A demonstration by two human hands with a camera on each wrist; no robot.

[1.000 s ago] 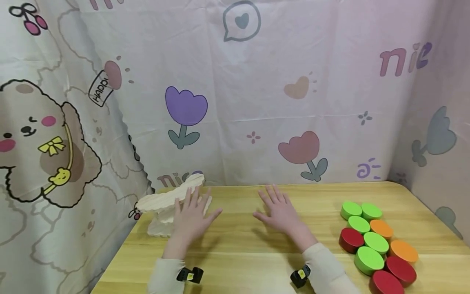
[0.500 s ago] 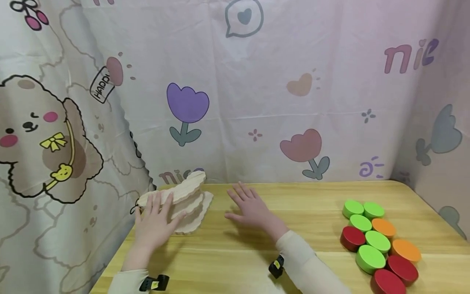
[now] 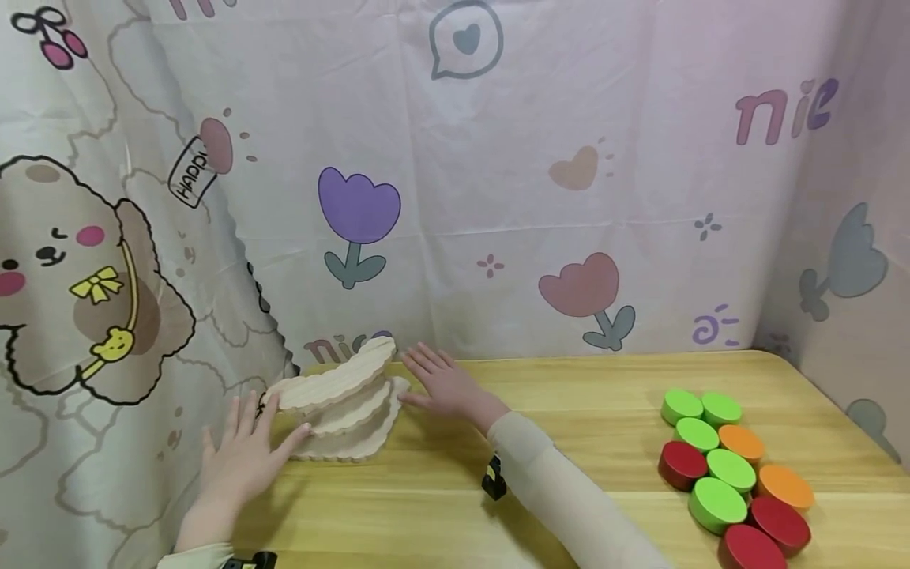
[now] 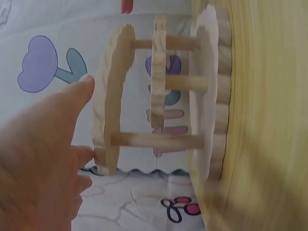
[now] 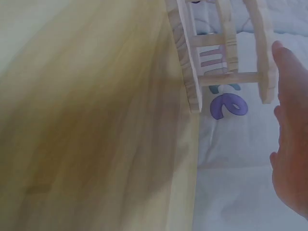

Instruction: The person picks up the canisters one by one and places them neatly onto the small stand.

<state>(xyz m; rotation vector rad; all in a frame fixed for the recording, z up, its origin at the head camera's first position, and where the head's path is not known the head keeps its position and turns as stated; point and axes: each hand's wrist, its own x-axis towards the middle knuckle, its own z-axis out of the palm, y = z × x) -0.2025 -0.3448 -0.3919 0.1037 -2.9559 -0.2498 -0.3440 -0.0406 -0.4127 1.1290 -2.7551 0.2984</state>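
Note:
A pale wooden tiered stand [image 3: 337, 385] with scalloped edges sits at the table's back left. In the left wrist view, round posts [image 4: 159, 139] join its boards, and the bottom board [image 4: 211, 96] rests on the tabletop. My left hand [image 3: 245, 462] is at the stand's left side, fingers spread, its fingertips close by the top board [image 4: 108, 101]. On the other side is my right hand [image 3: 451, 387], fingers extended and holding nothing. In the right wrist view one fingertip [image 5: 279, 48] lies right at the top board's edge.
Several green discs [image 3: 718, 502], orange discs [image 3: 784, 486] and red discs [image 3: 682, 465] stand grouped at the right of the wooden table [image 3: 569, 474]. A printed curtain [image 3: 483, 174] hangs directly behind the table and along its left side.
Both hands have moved left from the table's middle. The left hand passed in front of the stand to its left side, and the right hand came up to its right side.

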